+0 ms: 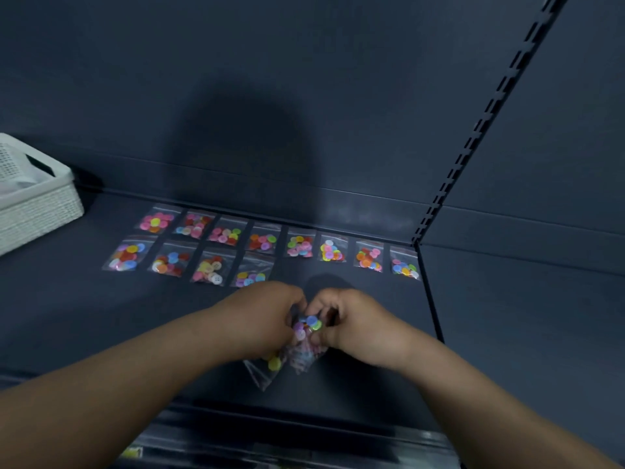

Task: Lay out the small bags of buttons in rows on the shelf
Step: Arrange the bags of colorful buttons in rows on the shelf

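Observation:
Small clear bags of coloured buttons lie in two rows on the dark shelf (84, 316). The back row (299, 246) runs along the rear edge with several bags; the front row (169, 262) holds several bags at the left. Above the shelf's front half, my left hand (267, 316) and my right hand (348, 319) meet around a small bunch of button bags (304, 336). Both hands pinch the bunch, and the bags' lower ends hang below my fingers. How many bags are in the bunch is hidden.
A white woven basket (37, 204) stands at the back left of the shelf. A slotted upright (473, 137) and a divider edge (429, 292) bound the shelf on the right. A lower shelf edge (304, 434) shows at the bottom.

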`<action>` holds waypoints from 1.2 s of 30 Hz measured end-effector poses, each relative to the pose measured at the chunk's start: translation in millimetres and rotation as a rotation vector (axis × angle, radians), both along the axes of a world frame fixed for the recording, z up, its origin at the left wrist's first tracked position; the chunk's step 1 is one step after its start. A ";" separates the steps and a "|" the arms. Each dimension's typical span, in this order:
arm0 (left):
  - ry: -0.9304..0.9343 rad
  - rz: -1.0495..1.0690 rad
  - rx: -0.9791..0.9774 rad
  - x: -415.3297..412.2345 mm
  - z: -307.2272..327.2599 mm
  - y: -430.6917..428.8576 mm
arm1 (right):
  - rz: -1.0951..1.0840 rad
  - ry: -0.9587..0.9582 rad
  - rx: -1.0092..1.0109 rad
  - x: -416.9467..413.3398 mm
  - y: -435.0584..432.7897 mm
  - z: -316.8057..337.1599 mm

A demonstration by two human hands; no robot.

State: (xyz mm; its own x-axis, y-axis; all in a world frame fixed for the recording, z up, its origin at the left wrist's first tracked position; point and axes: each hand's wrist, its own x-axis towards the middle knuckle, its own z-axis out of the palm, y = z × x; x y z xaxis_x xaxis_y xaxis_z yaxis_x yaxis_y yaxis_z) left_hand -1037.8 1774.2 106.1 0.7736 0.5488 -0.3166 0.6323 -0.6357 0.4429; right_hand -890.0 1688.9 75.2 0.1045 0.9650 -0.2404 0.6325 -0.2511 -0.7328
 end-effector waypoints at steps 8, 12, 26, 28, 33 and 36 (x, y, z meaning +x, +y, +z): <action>-0.246 0.227 -0.339 4.5 8.2 10.4 | -0.099 0.160 -0.042 7.0 -6.5 18.0; -0.358 0.306 -0.409 7.5 9.9 15.9 | -0.208 0.336 0.046 4.4 -6.8 31.6; -0.452 0.495 -0.793 13.5 14.8 10.4 | -0.518 0.764 0.061 14.5 15.8 34.3; -0.425 0.478 -0.776 15.6 16.1 9.5 | -0.512 0.753 0.084 14.1 17.5 36.2; -0.545 0.571 -0.786 20.9 12.4 10.6 | -0.527 0.969 0.028 10.4 16.9 35.0; -0.612 0.641 -0.816 22.3 9.8 10.0 | -0.463 0.998 -0.067 7.7 12.3 33.6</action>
